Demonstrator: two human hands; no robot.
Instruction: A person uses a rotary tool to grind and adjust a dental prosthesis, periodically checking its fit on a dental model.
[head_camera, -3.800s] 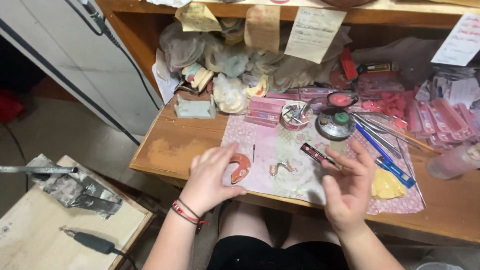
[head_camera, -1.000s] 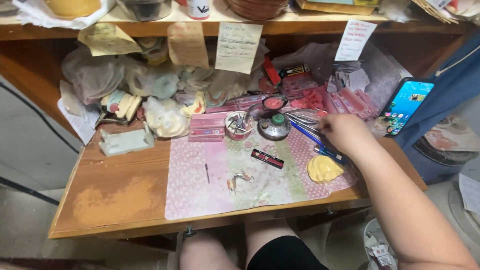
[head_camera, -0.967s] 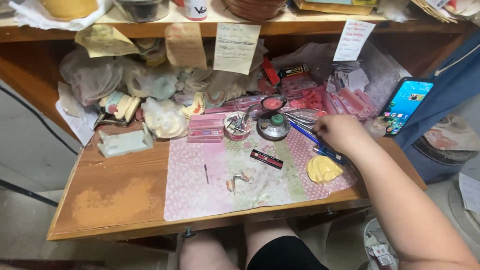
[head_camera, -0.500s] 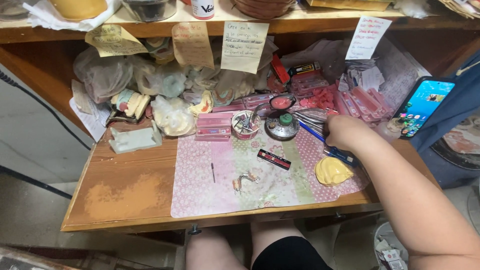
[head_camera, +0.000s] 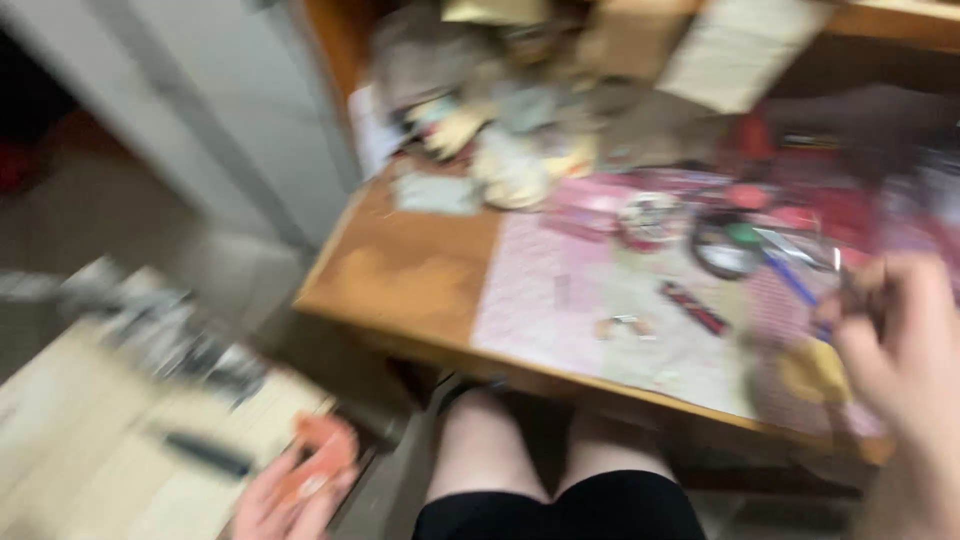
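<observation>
The whole view is motion-blurred. My left hand (head_camera: 272, 505) is low at the bottom left, over a pale side table (head_camera: 80, 460), with its fingers closed on a small orange-pink piece (head_camera: 322, 462). My right hand (head_camera: 900, 350) is raised at the right edge, above the near right corner of the wooden desk (head_camera: 400, 270). It seems to pinch a thin dark tool (head_camera: 862, 295), though blur hides the tool's shape. On the pink mat (head_camera: 560, 290) lie a small dark red stick (head_camera: 695, 307) and a tiny pale piece (head_camera: 622, 324).
A round dish (head_camera: 650, 215), a dark round tin (head_camera: 722, 250), blue pens (head_camera: 790, 280) and a yellow piece (head_camera: 810, 370) sit on the desk's right part, with bags and paper notes behind. A black tool (head_camera: 205, 455) and crumpled wrap (head_camera: 170, 335) lie on the side table. My knees (head_camera: 540, 470) are under the desk.
The view has swung left and down. My right hand has come off the desk toward me. My left hand is now in view, holding the orange-pink piece by the side table.
</observation>
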